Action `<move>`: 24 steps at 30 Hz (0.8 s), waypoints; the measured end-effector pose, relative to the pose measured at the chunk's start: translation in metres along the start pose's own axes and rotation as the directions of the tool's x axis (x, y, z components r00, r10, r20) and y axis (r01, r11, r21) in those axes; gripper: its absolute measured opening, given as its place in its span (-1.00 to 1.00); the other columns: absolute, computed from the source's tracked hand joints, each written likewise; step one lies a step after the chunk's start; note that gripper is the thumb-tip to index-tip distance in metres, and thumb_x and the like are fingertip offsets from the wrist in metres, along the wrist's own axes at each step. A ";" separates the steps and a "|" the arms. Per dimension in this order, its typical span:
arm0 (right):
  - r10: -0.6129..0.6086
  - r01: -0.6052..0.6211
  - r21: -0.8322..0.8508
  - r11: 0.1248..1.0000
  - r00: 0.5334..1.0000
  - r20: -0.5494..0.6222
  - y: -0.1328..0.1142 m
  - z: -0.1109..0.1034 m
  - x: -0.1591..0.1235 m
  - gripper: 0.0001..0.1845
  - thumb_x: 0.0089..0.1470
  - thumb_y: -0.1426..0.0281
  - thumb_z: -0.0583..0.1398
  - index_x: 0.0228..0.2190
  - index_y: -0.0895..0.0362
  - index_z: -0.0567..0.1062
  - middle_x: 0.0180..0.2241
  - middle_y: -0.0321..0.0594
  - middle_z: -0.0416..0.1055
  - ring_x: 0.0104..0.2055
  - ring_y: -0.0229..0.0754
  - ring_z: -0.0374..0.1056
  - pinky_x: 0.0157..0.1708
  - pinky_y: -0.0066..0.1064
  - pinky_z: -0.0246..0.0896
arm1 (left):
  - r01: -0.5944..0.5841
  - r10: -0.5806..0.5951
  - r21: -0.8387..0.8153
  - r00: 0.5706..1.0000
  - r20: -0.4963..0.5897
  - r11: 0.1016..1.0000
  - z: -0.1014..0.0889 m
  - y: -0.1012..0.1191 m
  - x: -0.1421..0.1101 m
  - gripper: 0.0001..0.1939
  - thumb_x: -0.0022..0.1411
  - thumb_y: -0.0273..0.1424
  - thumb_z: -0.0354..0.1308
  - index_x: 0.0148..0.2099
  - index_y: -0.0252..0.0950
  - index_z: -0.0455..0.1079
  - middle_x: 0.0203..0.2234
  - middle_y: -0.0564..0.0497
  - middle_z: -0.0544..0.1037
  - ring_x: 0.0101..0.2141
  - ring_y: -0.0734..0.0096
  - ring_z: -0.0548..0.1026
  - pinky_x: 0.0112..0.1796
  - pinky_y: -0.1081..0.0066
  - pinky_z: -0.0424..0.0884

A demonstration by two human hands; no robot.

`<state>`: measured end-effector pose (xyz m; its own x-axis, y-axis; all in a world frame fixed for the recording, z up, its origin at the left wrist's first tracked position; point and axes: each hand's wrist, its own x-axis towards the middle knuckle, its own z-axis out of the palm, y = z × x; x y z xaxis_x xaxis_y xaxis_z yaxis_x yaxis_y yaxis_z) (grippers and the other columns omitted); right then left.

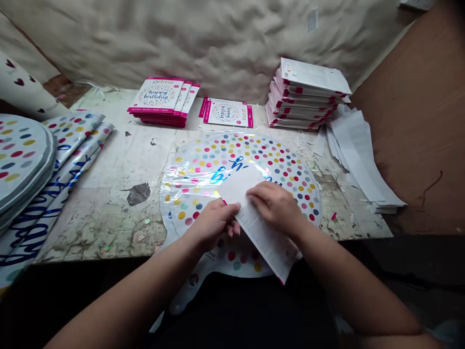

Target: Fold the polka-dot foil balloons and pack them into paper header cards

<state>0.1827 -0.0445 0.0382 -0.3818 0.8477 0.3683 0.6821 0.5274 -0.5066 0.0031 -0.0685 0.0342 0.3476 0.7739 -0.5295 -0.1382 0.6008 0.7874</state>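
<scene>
A flat foil balloon [290,179] with coloured dots and blue lettering lies on the worktable in front of me, its tail hanging over the near edge. Above it I hold a white printed paper packet [267,245] at a slant, with fine text and pink edges. My left hand [221,218] pinches the packet's left edge between thumb and fingers. On the packet's upper part, my right hand [274,203] has its fingers curled together at the pale flap [238,186]. The right fingertips' exact grip is partly hidden.
Pink-edged birthday packets [160,97] are stacked at the back left, with a smaller pile [230,114] beside them. A tall stack of packets [308,82] and white paper strips [358,155] stand at right. More dotted foil balloons [22,160] lie at left on the worn table [109,194].
</scene>
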 end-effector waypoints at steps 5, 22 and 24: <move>-0.039 0.039 0.005 0.999 0.999 0.029 -0.016 0.011 -0.011 -0.84 0.11 0.46 0.11 -0.35 0.13 0.52 -0.37 -0.18 0.47 -0.30 -0.18 0.37 -0.25 -0.36 0.28 | -0.040 0.040 0.086 0.999 0.001 0.995 0.001 -0.008 -0.003 -0.79 0.10 -0.30 0.08 -0.45 -0.36 0.31 -0.80 0.07 0.39 -0.77 0.59 0.28 -0.71 0.62 0.17; 0.009 -0.011 0.012 1.000 0.984 0.176 -0.021 -0.006 -0.004 -0.86 0.09 0.50 0.11 -0.41 0.12 0.46 -0.38 -0.20 0.47 -0.29 -0.18 0.37 -0.26 -0.37 0.24 | -0.115 0.106 0.306 0.993 0.046 0.945 0.007 -0.006 -0.014 -0.60 0.18 -0.27 0.05 -0.63 -0.37 0.33 -0.77 0.01 0.42 -0.72 0.58 0.32 -0.64 0.58 0.20; 0.011 -0.012 0.006 1.000 0.986 0.165 -0.020 -0.005 -0.004 -0.86 0.09 0.52 0.09 -0.42 0.13 0.45 -0.38 -0.18 0.46 -0.28 -0.17 0.36 -0.26 -0.38 0.23 | -0.102 0.089 0.322 0.994 0.056 0.941 0.007 -0.006 -0.014 -0.58 0.18 -0.27 0.04 -0.65 -0.38 0.33 -0.78 0.00 0.41 -0.72 0.58 0.31 -0.64 0.58 0.18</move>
<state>0.1741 -0.0589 0.0505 -0.4717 0.8514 0.2295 0.6831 0.5174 -0.5155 0.0053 -0.0846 0.0394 0.3853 0.8116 -0.4392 0.1328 0.4222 0.8967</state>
